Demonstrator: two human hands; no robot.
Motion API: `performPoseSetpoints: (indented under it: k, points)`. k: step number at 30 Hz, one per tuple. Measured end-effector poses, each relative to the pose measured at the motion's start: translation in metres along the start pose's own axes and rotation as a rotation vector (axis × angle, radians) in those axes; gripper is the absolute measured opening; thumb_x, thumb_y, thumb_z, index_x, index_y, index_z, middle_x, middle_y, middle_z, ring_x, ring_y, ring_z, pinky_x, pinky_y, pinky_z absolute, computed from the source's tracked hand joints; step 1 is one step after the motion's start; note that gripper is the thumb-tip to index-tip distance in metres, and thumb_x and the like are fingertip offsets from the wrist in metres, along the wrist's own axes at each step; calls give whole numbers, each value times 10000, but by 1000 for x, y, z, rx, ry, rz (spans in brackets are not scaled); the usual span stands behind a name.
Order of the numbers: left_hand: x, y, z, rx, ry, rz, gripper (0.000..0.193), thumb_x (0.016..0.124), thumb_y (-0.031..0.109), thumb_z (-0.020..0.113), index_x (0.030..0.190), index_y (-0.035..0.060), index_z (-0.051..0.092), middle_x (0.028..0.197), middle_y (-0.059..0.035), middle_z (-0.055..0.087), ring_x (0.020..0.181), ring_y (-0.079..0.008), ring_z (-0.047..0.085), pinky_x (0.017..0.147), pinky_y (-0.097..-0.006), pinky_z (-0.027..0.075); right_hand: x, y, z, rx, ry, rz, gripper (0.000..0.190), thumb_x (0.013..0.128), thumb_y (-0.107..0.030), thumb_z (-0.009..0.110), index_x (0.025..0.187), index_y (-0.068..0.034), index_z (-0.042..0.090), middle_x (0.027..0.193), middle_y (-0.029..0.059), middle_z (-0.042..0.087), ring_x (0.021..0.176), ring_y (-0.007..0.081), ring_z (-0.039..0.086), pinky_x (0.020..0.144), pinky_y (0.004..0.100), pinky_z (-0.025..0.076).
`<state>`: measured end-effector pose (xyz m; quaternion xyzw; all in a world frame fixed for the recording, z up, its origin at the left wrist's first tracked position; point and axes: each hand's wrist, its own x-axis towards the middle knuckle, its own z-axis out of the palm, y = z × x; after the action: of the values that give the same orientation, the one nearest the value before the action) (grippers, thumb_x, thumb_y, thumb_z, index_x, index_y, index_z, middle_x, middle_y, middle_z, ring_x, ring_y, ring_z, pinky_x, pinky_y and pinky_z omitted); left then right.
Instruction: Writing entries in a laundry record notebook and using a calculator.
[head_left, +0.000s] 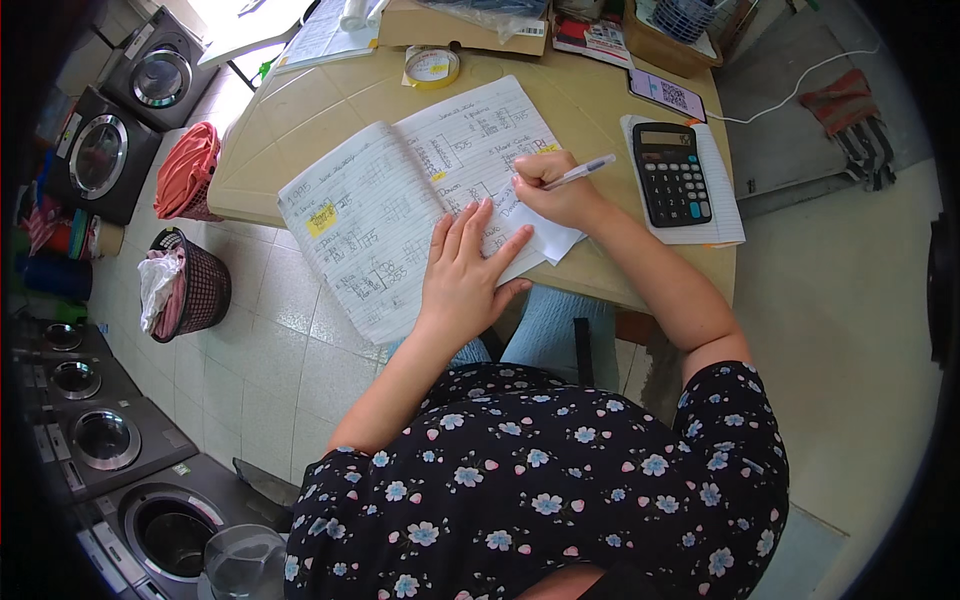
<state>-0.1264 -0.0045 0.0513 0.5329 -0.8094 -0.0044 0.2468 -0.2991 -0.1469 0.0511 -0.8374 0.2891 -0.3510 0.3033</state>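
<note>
An open lined notebook (360, 217) with handwriting and yellow highlights lies at a slant on the beige table (322, 97). My left hand (476, 262) rests palm down across its lower middle, fingers spread, with the thumb side by a small white paper slip (551, 238). The slip lies on the right page and bears writing. My right hand (559, 187) grips a clear pen (592, 169) above the slip; the pen's tip is hidden by the fingers. Right of that hand, a black calculator (671, 176) sits on a lined pad (724, 195).
A roll of tape (433, 69), a cardboard box (457, 30), a phone (666, 93) with a cable and a brown basket (667, 45) stand along the table's far side. Laundry baskets (202, 292) are on the tiled floor; front-loading machines (105, 161) line the left.
</note>
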Motion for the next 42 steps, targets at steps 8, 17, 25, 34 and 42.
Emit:
performPoseSetpoints:
  k: [8,17,25,34,42]
  points:
    - [-1,0,1,1,12,-3,623,789,482,715,1373,321,568,1442,-171,440,1349,-350,402,1142,-528,268,0,5,0,-20,11,7,329,835,14,619,638,-22,358,556,36,364,517,141,339,501,339,308]
    - [-2,2,-3,18,-4,21,653,794,469,708,1386,243,548,1417,-131,465,1335,-327,409,1142,-521,271,-4,4,-22,1007,379,356,308,1054,-323,481,909,-58,540,627,61,532,458,109,482,440,291,492]
    - [0,1,-3,-20,-24,-32,721,766,500,730,1410,253,522,1476,-134,421,1378,-329,391,1163,-518,249,-11,1,-27,930,238,224,451,1069,-413,391,935,-23,574,707,79,583,502,112,527,502,240,485]
    - [-2,3,2,26,-24,-31,768,746,550,730,1419,252,510,1484,-134,412,1396,-331,363,1160,-582,189,-17,-2,-14,677,10,318,534,1047,-511,375,962,-34,599,705,24,559,515,55,501,487,188,427]
    - [-4,3,5,56,2,-27,758,758,551,717,1422,253,508,1490,-127,415,1383,-333,371,1154,-586,189,-15,1,-12,615,-10,314,552,1035,-541,373,959,-43,599,696,13,542,512,49,488,485,188,431]
